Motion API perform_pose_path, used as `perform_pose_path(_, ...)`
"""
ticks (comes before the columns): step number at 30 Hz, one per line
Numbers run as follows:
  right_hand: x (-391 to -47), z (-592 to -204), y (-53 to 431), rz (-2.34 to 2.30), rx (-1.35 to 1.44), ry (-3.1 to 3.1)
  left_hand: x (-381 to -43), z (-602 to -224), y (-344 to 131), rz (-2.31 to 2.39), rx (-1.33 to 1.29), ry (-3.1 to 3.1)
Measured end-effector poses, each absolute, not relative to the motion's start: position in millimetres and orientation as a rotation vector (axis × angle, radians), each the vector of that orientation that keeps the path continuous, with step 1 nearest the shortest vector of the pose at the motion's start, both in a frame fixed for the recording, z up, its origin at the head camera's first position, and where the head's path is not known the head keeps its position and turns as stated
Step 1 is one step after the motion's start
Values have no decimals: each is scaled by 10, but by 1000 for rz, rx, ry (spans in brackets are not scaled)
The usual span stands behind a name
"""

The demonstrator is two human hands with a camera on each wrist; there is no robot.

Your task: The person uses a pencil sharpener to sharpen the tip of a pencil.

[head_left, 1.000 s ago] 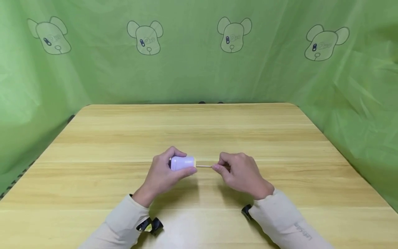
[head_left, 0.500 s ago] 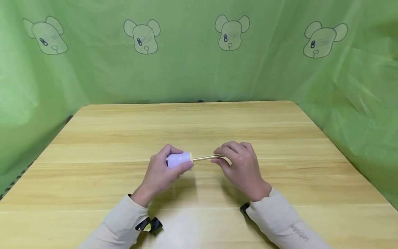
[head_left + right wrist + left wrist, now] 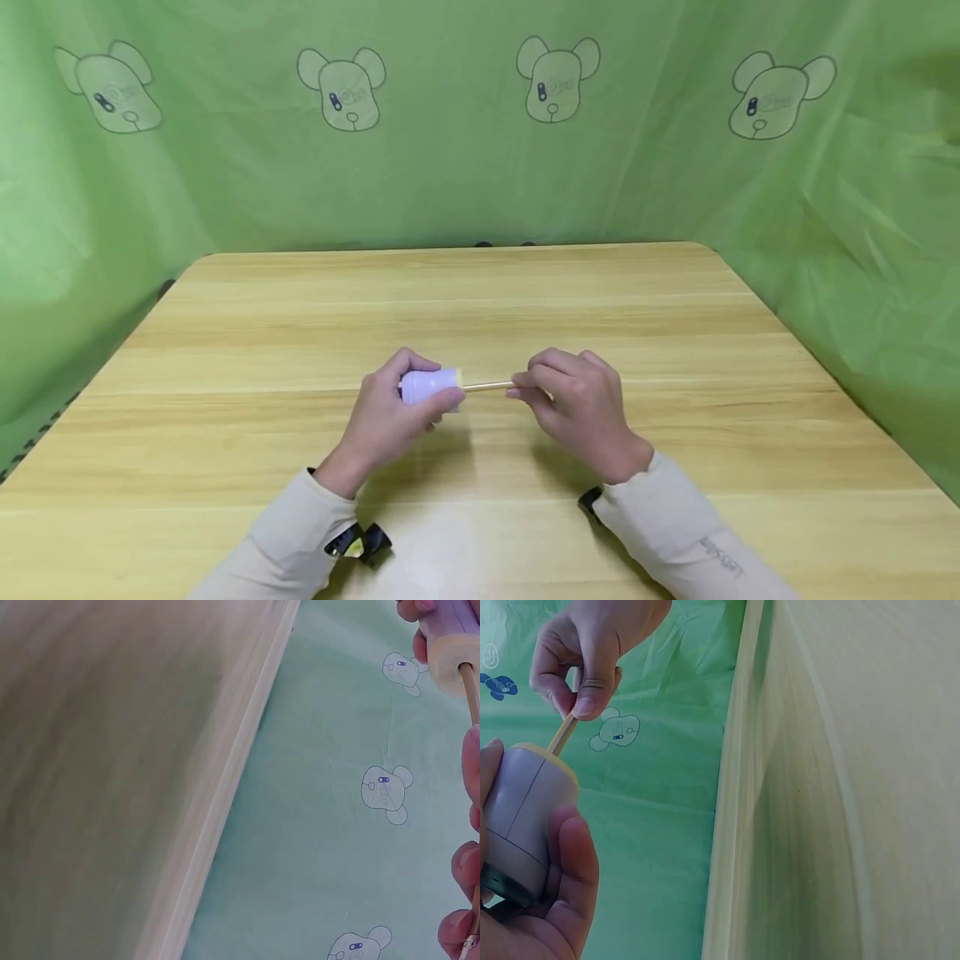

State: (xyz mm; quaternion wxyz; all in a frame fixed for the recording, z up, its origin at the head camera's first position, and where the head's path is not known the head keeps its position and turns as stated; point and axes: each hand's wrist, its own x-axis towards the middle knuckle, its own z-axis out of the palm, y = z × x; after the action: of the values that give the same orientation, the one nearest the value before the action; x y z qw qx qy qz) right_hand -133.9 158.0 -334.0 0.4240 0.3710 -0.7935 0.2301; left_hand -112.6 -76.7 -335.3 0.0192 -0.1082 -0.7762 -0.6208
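Lilac cylinder [image 3: 429,383] takes a thin rod [image 3: 487,386] into its three-o'clock end, both lying nearly nine-to-three; the left hand [image 3: 387,417] grips the cylinder while the right hand [image 3: 581,402], at three o'clock, pinches the rod above the desk [image 3: 480,308].

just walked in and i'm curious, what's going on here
A person's left hand grips what looks like a lavender pencil sharpener, while their right hand pinches a slim gold-coloured pencil. Right now, one end of the pencil sits in the hole in the sharpener's cream end. Both things are held up above the wooden table.
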Motion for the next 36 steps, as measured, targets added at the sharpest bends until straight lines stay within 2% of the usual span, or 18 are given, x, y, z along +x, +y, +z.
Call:
perform_pose_path(8,-1340,-3372,1549,532,936,-1935,-1151,-3381,-779,-1923,-359,-2420)
perform_pose_path(17,-1326,-3365,1609,606,1008,-2156,-1137,-3419,-758,-1769,-405,-2494)
perform_pose_path(22,-1299,-3268,1662,1003,1111,-2534,-1127,-3413,-753,-1655,-485,-2500)
perform_pose_path(26,-1289,-3169,1722,1292,1046,-2775,-1126,-3406,-743,-1637,-574,-2484)
perform_pose_path(36,-1255,-3242,1662,892,851,-2607,-1138,-3394,-765,-1660,-526,-2464)
